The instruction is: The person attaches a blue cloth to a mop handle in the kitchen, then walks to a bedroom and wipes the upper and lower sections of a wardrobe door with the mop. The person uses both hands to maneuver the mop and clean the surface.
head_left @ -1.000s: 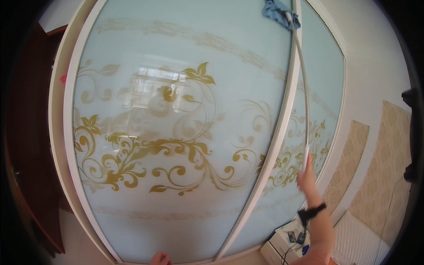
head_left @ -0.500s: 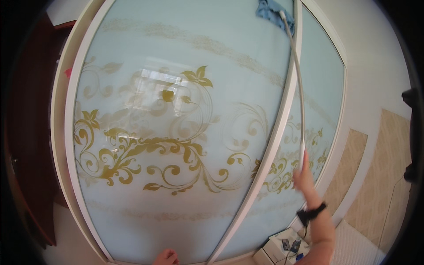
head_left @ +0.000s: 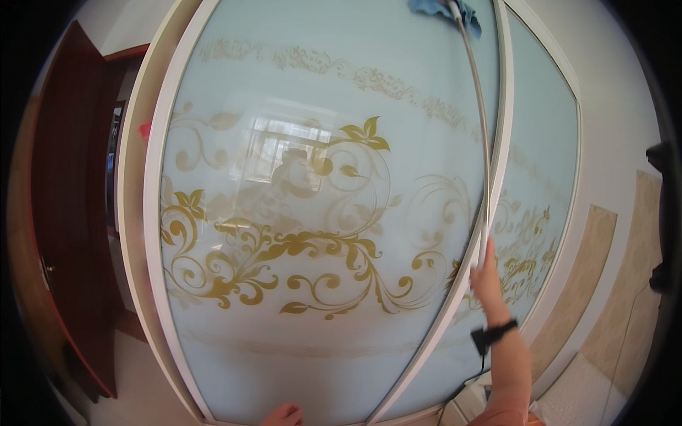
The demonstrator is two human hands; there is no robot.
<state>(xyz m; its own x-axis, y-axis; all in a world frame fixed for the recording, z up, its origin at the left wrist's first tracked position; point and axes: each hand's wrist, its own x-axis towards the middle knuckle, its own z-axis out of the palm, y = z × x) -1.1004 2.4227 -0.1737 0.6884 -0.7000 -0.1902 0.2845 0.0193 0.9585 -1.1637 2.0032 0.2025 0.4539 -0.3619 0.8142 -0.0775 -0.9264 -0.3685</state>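
My right hand [head_left: 487,280] is closed around the white grip of a long mop [head_left: 477,92] with a thin metal pole. The pole rises along the white bar between two door panels. At its top, a blue cloth head [head_left: 465,18] lies against the upper part of the large frosted glass sliding door [head_left: 284,369], partly cut off by the picture's edge. Gold scrolls and leaves decorate the glass. Low in the view, my left hand [head_left: 283,414] shows only in part, fingers curled, with nothing visible in them, in front of the door's lower part.
At the left stands a dark red wooden door [head_left: 71,206], swung open beside the pale wardrobe side. A white cabinet [head_left: 469,397] sits low by my right forearm. Beige panels [head_left: 575,277] line the right wall. A black strap [head_left: 497,334] with a cord circles my right wrist.
The view has turned left, so the doors sit further right in it. Against the glass, the mop's cloth head has moved left and up. My right hand keeps its grip.
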